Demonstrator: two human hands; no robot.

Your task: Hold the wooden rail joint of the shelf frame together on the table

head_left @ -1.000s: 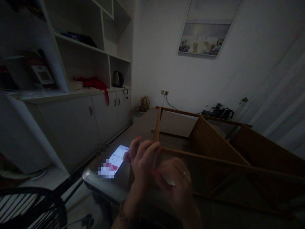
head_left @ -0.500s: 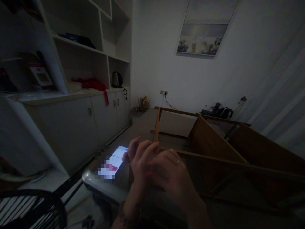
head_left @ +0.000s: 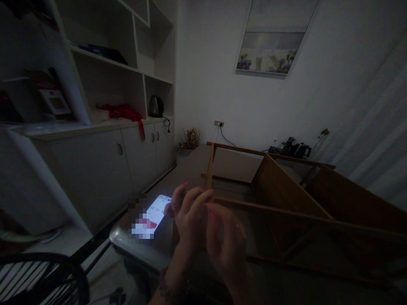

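My left hand (head_left: 190,214) is held up over the table, its fingers spread and loosely bent, with red nails and a bracelet at the wrist. I see nothing held in it. Close on its right is my right hand (head_left: 227,237), thumb and index bent together near the left fingers; dim light and blur hide what, if anything, is between them. A lit phone (head_left: 157,216) showing timer digits lies left of my left hand. Just behind my hands, a wooden rack (head_left: 291,184) lies on its side across the table.
A dark table (head_left: 187,167) with a rounded front corner bears the rack and phone. At left stand white cabinets (head_left: 92,165) with a kettle (head_left: 155,106) and red cloth (head_left: 122,112). A black slatted chair (head_left: 41,275) is at lower left; black appliances (head_left: 295,148) stand behind the rack.
My right hand has drawn back from over the left palm and turned more upright, its fingertips now beside the left fingers. My left hand, the phone and the rack have hardly moved.
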